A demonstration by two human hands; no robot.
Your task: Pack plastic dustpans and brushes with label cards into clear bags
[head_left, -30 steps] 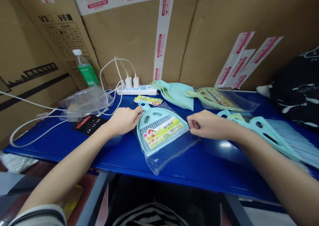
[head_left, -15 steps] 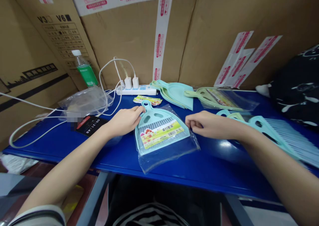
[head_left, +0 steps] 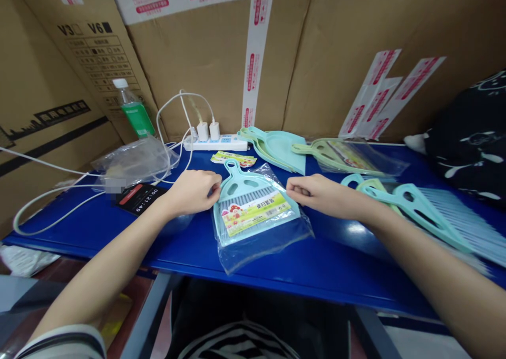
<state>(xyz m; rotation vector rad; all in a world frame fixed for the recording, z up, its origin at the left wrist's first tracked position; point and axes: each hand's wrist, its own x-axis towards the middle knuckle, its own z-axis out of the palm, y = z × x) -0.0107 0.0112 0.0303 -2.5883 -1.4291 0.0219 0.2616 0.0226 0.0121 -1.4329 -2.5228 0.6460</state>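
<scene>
Bagged dustpan: a light-blue plastic dustpan (head_left: pixel 238 183) lies flat on the glossy blue table (head_left: pixel 336 274), in front of the person and between the two hands, its looped handle pointing away.
Inside the pan: a brush with grey-blue bristles (head_left: pixel 250 198), partly covered by a yellow-green printed paper label (head_left: pixel 256 214) with red mushrooms.
Wrapping: a clear plastic bag (head_left: pixel 261 254) around the pan, its loose end spread toward the near table edge.
Left hand: the left hand (head_left: pixel 197 190) is at the pan's upper left edge, beside the handle, fingers bent; whether they pinch the bag I cannot tell.
Right hand: the right hand (head_left: pixel 310 193) is at the pan's right edge by the label's end, fingers curled in; a grip on the plastic cannot be made out.
Right of table: light-blue plastic brushes with pale bristles (head_left: pixel 422 211), beyond the right forearm.
Back of table: light-blue and green stacked plastic dustpans (head_left: pixel 282 147), a bagged olive-green dustpan (head_left: pixel 336 156), yellow-green paper cards (head_left: pixel 233 159) and a white power strip (head_left: pixel 221 145).
Left of table: a black phone (head_left: pixel 140 198) showing 00:21:49, a crumpled clear bag (head_left: pixel 136 158) and a green-labelled clear bottle (head_left: pixel 136 115).
</scene>
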